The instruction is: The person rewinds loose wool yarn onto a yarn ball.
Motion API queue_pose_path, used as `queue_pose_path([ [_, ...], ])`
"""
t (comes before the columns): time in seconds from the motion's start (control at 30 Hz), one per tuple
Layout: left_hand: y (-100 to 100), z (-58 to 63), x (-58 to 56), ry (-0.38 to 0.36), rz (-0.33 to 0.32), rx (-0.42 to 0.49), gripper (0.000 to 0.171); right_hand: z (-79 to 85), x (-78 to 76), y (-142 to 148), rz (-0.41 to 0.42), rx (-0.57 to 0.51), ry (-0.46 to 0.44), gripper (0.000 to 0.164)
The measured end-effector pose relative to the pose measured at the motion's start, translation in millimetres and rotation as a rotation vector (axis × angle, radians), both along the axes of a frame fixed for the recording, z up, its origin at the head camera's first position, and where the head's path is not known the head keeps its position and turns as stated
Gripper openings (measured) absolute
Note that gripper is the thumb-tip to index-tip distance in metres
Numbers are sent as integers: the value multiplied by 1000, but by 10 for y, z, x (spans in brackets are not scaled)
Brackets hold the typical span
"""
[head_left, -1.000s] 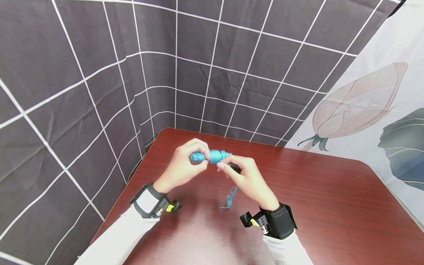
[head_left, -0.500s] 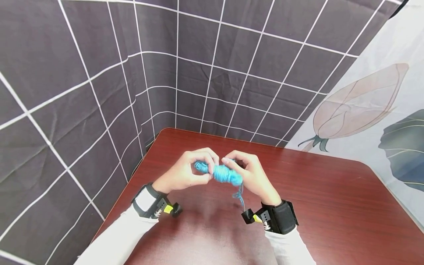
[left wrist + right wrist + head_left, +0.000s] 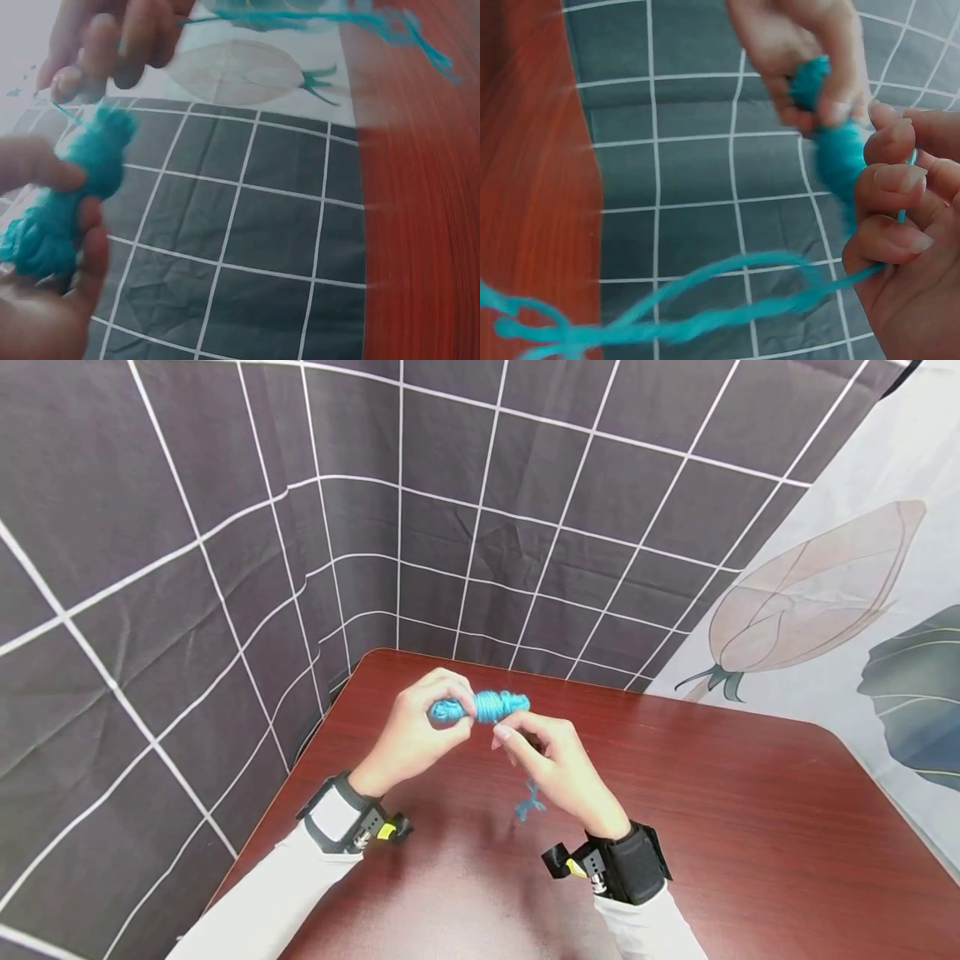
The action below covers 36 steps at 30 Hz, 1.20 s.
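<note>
A bundle of turquoise yarn (image 3: 491, 706), wound tightly round its middle, is held above the table. My left hand (image 3: 420, 722) grips it between thumb and fingers near its left end, where a looped end sticks out. In the left wrist view the yarn bundle (image 3: 97, 161) slants up towards the other hand. My right hand (image 3: 551, 752) pinches a strand of the yarn just right of the wound part. In the right wrist view the strand passes through the curled fingers (image 3: 896, 180), and a loose, tangled yarn tail (image 3: 705, 322) hangs from them.
Beneath both hands lies a reddish-brown wooden table (image 3: 712, 793). A dark grid-patterned cloth (image 3: 525, 510) hangs behind and to the left. On the right hangs a white cloth (image 3: 840, 652) with a flower print. Each wrist wears a black strap with a small camera.
Half a second ago the bundle tilted down to the right with the right hand above it. Now it lies nearly level, higher up, and the right hand is at its lower right.
</note>
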<state>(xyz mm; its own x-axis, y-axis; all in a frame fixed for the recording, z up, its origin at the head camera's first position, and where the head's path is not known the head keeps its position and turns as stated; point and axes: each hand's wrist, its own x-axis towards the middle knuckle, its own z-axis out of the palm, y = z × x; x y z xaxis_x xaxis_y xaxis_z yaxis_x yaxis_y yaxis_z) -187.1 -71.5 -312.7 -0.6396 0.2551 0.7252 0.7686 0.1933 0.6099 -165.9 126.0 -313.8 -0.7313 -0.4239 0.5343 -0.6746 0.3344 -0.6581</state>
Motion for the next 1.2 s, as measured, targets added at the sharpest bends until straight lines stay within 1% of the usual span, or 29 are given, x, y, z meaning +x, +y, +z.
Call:
queue_pose_path([
  [0.07, -4, -92, -54, -5, -33, -80, 15, 20, -2, 24, -13, -10, 17, 12],
  [0.1, -5, -135, -76, -8, -61, -114, 16, 35, 0, 37, -16, -14, 23, 12],
  [0.13, -7, -154, -79, -8, -96, -141, 17, 51, 2, 49, -18, -17, 28, 11],
  [0.17, -9, -139, -55, -21, -141, -159, 18, 69, 6, 60, -18, -19, 29, 10],
  [0.23, -14, -70, 17, -40, -247, -176, 18, 94, 8, 80, -16, -19, 28, 9],
  [0.3, -22, 15, 90, -65, -356, -175, 17, 115, 13, 86, -5, -17, 27, 6],
  [0.37, -29, 102, 155, -93, -450, -146, 17, 166, 49, 59, 0, -18, 11, 6],
  [0.4, -30, 112, 155, -95, -485, -121, 18, 188, 69, 42, 1, -19, 0, 5],
  [0.47, -29, 95, 125, -107, -520, -53, 20, 234, 123, 2, 3, -24, -27, 6],
  [0.53, -26, 55, 74, -117, -516, 30, 21, 268, 170, -36, -3, -26, -45, 11],
  [0.6, -24, 9, 22, -130, -476, 108, 22, 251, 183, -49, -1, -23, -45, 14],
  [0.67, -22, -39, -33, -128, -407, 165, 19, 226, 185, -61, 8, -17, -34, 15],
  [0.73, -21, -70, -72, -110, -318, 199, 16, 205, 187, -75, 24, -9, -31, 13],
  [0.8, -19, -93, -101, -83, -220, 202, 13, 192, 192, -86, 38, -7, -36, 12],
  [0.87, -18, -108, -116, -65, -135, 186, 12, 188, 198, -92, 39, -4, -43, 11],
  [0.93, -13, -117, -114, -55, -59, 146, 12, 178, 195, -82, 28, -6, -44, 10],
  [1.0, -8, -110, -95, -54, -4, 95, 13, 145, 171, -56, 8, -7, -40, 9],
  [1.07, 1, -88, -56, -52, 13, 38, 13, 110, 139, -22, -13, -5, -35, 8],
  [1.1, 6, -68, -27, -49, 7, 5, 14, 95, 121, -3, -22, -7, -33, 7],
  [1.13, 9, -43, 6, -45, -13, -30, 14, 75, 97, 17, -28, -12, -31, 7],
  [1.2, 10, 7, 71, -46, -89, -96, 15, 73, 72, 49, -33, -26, -21, 8],
])
